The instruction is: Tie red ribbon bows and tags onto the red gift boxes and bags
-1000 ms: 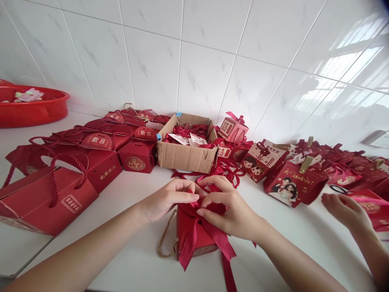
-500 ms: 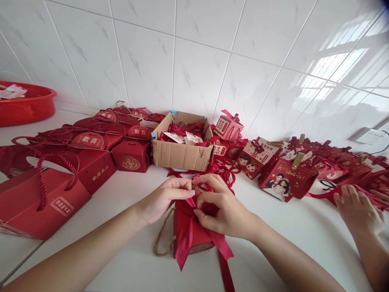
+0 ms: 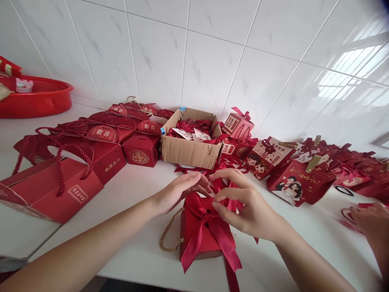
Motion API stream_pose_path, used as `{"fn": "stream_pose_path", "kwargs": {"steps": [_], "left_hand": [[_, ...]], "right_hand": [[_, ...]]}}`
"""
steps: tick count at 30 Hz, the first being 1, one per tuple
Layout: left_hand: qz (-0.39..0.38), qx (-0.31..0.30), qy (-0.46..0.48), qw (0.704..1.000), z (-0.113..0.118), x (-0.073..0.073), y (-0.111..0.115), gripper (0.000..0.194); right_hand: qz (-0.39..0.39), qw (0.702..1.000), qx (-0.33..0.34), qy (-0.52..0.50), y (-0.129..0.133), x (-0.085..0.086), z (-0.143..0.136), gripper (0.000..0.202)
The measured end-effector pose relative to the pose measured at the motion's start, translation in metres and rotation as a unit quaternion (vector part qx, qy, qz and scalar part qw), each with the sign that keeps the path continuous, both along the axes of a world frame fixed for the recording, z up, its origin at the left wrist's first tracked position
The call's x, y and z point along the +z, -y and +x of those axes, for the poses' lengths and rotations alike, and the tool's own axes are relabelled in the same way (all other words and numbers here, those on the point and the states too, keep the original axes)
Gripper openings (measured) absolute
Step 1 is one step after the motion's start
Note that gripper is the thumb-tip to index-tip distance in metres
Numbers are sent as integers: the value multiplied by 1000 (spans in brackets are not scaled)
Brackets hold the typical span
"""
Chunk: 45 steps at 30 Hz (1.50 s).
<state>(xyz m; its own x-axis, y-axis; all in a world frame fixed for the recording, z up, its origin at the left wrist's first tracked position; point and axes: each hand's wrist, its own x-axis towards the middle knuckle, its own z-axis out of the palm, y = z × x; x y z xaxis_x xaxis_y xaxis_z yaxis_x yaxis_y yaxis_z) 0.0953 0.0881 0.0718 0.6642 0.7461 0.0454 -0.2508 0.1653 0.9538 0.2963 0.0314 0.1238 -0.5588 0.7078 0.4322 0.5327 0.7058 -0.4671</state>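
A small red gift box (image 3: pixel 209 245) rests on the white table in front of me, its twine handle (image 3: pixel 164 239) hanging out on the left side. Tied across its top is a red ribbon bow (image 3: pixel 197 239) with two broad tails spreading toward me. My left hand (image 3: pixel 180 192) hovers just above the bow's left loop, fingers extended and loosely bent, partly hiding the box's far edge. Over the right side of the bow is my right hand (image 3: pixel 247 202), its fingers apart and curved, thumb tip close to the ribbon. Nothing shows in either hand.
Behind the box stands a cardboard carton (image 3: pixel 191 152) with ribbons and cards. Red gift boxes (image 3: pixel 141 150) crowd the left; printed bags (image 3: pixel 300 182) line the right. A red basin (image 3: pixel 45 101) sits far left. Another person's hand (image 3: pixel 370 219) holds something red at right.
Both hands have let go of the ribbon and opened; the bow's loops now show. The view has swung left. The other person's hand now appears lower, at the right edge.
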Motion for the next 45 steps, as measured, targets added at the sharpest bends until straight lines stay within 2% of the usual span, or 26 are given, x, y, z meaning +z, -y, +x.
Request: {"fn": "stream_pose_path", "kwargs": {"steps": [4, 8, 17, 28, 36, 45], "left_hand": [[-44, 40, 4, 998, 2, -8, -6, 37], [-66, 66, -7, 996, 4, -15, -8, 41], [-122, 53, -7, 991, 6, -12, -4, 42], [-149, 52, -32, 987, 6, -13, -4, 43], [-152, 50, -22, 987, 8, -17, -4, 49], [-141, 56, -20, 988, 8, -21, -6, 48]], "right_hand": [[-17, 1000, 5, 14, 2, 2, 1, 5], [-14, 999, 6, 35, 4, -4, -4, 5], [-27, 994, 20, 99, 8, -6, -5, 10], [-19, 996, 9, 86, 6, -4, -4, 11], [-22, 994, 4, 104, 18, -5, -10, 19], [-27, 991, -31, 128, 18, -1, -6, 8]]}}
